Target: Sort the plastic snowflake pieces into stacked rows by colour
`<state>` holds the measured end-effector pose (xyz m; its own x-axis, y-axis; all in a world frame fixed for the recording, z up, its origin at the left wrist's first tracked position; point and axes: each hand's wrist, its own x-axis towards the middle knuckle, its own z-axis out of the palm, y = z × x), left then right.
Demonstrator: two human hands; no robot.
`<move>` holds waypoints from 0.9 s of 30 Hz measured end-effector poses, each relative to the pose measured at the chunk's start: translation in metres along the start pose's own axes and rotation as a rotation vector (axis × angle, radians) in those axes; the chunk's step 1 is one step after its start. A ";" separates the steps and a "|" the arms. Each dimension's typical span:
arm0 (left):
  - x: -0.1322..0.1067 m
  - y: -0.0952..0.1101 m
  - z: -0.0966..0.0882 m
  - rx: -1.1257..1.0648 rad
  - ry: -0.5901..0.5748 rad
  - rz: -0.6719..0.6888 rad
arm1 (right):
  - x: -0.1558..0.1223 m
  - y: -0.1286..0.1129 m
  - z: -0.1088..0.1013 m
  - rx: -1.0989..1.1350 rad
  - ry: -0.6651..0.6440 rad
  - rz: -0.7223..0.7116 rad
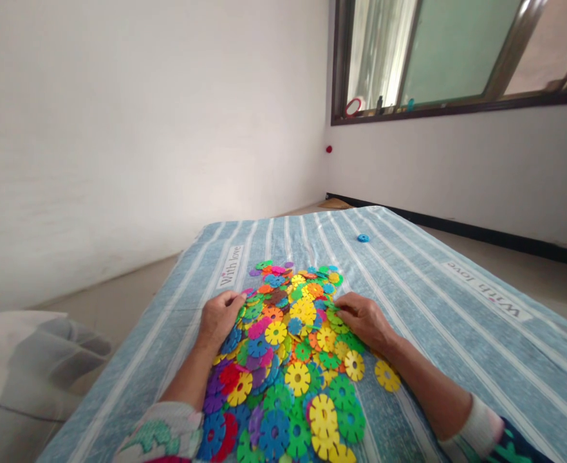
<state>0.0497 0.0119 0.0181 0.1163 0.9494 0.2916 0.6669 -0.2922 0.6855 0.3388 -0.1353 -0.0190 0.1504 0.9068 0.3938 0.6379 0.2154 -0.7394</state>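
Note:
A heap of flat plastic snowflake discs (288, 347) in yellow, green, blue, red, orange and purple lies on a blue striped sheet (432, 308). My left hand (220, 318) rests on the heap's left edge, fingers curled against the discs. On the heap's right side, my right hand (364, 319) has its fingers bent down onto a green disc. Whether either hand actually grips a disc is hidden by the fingers. One lone blue disc (363, 238) lies apart, farther up the sheet.
The sheet covers a bed printed with "With love". A grey pillow (27, 373) lies at the lower left. White walls stand behind and left. A window sill (408, 109) at the upper right holds small items. Bare floor surrounds the bed.

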 end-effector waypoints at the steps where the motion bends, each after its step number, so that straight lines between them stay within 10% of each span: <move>1: 0.000 0.000 0.000 0.000 -0.001 0.003 | 0.000 0.001 0.000 0.001 0.002 -0.001; 20: -0.010 0.033 0.008 0.112 -0.103 0.131 | 0.000 0.000 0.001 -0.031 -0.013 -0.012; 27: -0.037 0.074 0.021 0.177 -0.213 0.566 | 0.001 -0.001 0.001 -0.038 -0.012 -0.016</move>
<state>0.1098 -0.0426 0.0440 0.6187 0.6604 0.4255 0.5686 -0.7502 0.3375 0.3369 -0.1344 -0.0185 0.1315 0.9076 0.3987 0.6683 0.2159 -0.7119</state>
